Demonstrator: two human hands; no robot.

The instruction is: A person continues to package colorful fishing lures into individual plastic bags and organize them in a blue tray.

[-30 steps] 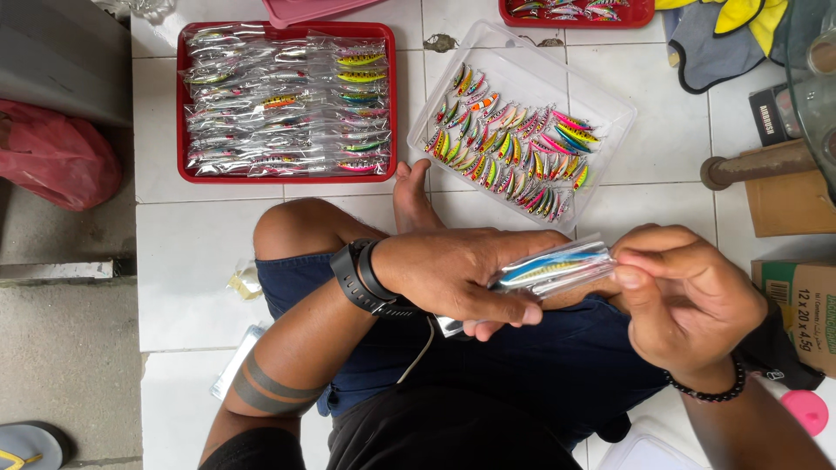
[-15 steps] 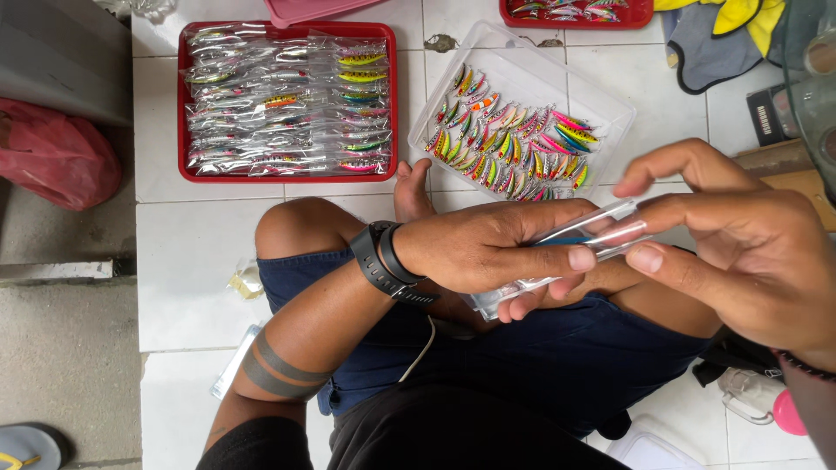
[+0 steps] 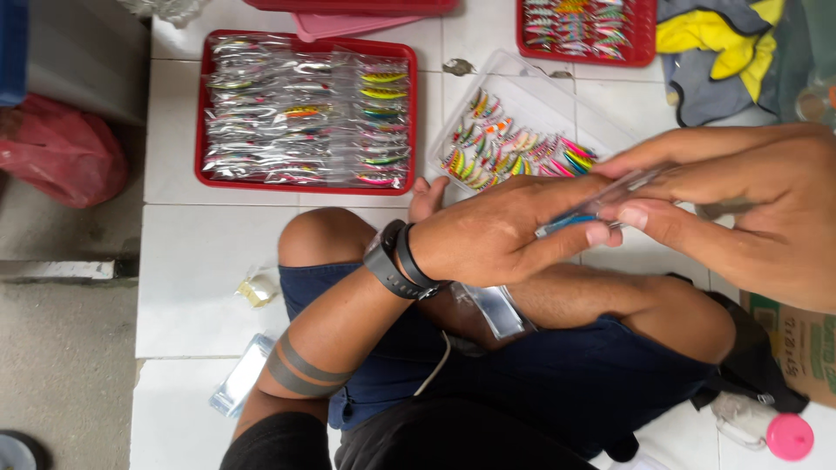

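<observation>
1. We see the left hand (image 3: 501, 231) closed around a clear packet with a blue lure (image 3: 585, 214) inside; its thumb presses the near end of the packet from below while the curled fingers cover the rest of that end.

2. The right hand (image 3: 749, 204) pinches the far end of the same packet between thumb and forefinger, so both hands hold one thing and touch each other at the fingertips.

3. The packet lies just beyond the left hand's knuckles, toward the right hand. Its long axis runs from the left thumb up and across to the right forefinger, tilted slightly upward at the right end.

4. Neither hand is nearer than the other: the packet bridges them, with only a short stretch of it showing between the two grips.

5. Past the left hand's knuckles, further from us, sits a clear tray of loose coloured lures (image 3: 514, 148) on the white tiles, near but not touching the hands.

6. Further out to the left hand's side is a red tray of bagged lures (image 3: 306, 113), well apart from both hands.

7. Under the left wrist, a second clear packet (image 3: 496, 309) rests on the lap against the dark blue shorts (image 3: 557, 374). We cannot tell what it holds.

8. Below the right hand, a cardboard box (image 3: 797, 344) stands beside the knee.
</observation>
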